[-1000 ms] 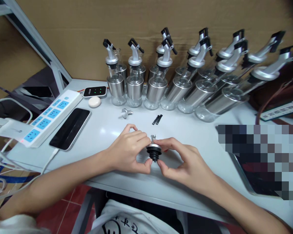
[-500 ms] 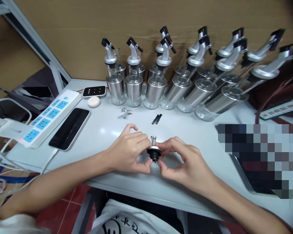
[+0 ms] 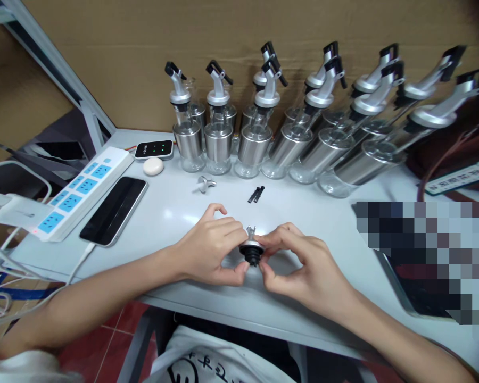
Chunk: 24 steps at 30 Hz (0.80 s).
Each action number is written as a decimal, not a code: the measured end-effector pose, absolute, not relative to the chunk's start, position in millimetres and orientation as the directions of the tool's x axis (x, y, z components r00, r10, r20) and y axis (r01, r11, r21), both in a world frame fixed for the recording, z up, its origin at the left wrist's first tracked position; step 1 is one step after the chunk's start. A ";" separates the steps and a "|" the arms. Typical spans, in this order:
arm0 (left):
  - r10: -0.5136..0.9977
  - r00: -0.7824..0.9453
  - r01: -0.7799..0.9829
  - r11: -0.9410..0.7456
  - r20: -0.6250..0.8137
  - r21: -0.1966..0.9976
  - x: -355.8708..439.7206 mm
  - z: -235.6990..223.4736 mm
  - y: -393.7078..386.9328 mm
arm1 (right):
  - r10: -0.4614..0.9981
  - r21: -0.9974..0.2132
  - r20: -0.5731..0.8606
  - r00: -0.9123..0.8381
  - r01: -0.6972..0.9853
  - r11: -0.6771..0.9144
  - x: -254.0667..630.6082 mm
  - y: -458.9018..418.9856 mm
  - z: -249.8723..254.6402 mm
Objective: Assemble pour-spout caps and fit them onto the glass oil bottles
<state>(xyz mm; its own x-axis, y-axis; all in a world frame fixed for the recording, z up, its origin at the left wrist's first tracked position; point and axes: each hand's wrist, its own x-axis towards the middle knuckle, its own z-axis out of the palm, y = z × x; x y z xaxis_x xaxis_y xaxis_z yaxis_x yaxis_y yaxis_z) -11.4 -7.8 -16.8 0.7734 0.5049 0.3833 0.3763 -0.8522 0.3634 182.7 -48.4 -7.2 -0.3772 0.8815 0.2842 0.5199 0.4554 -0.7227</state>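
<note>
Between my two hands, over the near part of the table, is a bottle pourer stopper (image 3: 252, 251) with a silver collar, a ribbed black plug toward me and a forked silver spout pointing away. My left hand (image 3: 213, 250) pinches it from the left with thumb and fingers. From the other side, my right hand (image 3: 303, 260) grips it with thumb and fingertips. Just beyond the hands lie small black levers (image 3: 256, 194). A loose silver spout piece (image 3: 206, 184) rests on its side to their left.
Glass and steel bottles (image 3: 219, 141) with pourers stand in rows along the cardboard at the back. On the left are a phone (image 3: 114, 210), a power strip (image 3: 85, 191), a white round case (image 3: 153, 166) and a small black device (image 3: 154, 150). A dark flat device (image 3: 415, 298), partly pixelated, lies right.
Both hands keep hold of the pourer stopper, which has tilted and shifted very slightly toward me. The things on the table stay put.
</note>
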 end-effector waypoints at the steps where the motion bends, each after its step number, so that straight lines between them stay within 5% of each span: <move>1: 0.506 0.776 0.375 -0.851 0.377 0.368 -11.6 -16.6 -7.6 | 0.886 -0.728 0.276 -0.372 0.521 0.446 182.6 -48.6 -7.5; 8: 0.548 0.767 0.421 -0.823 0.335 0.381 -11.5 -17.1 -8.8 | 0.905 -0.754 0.194 -0.379 0.533 0.385 183.5 -46.8 -9.5; 24: 0.545 0.739 0.422 -0.832 0.396 0.360 -9.0 -16.5 -13.7 | 0.885 -0.715 0.264 -0.385 0.538 0.447 180.8 -50.2 -8.8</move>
<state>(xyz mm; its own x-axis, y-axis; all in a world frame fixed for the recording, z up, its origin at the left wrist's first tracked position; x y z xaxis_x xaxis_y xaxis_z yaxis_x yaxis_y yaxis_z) -9.0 -13.7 -16.5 0.7385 0.5455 0.3963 0.4218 -0.8323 0.3596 180.8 -50.2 -8.8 -0.3849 0.8845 0.2636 0.5376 0.4470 -0.7150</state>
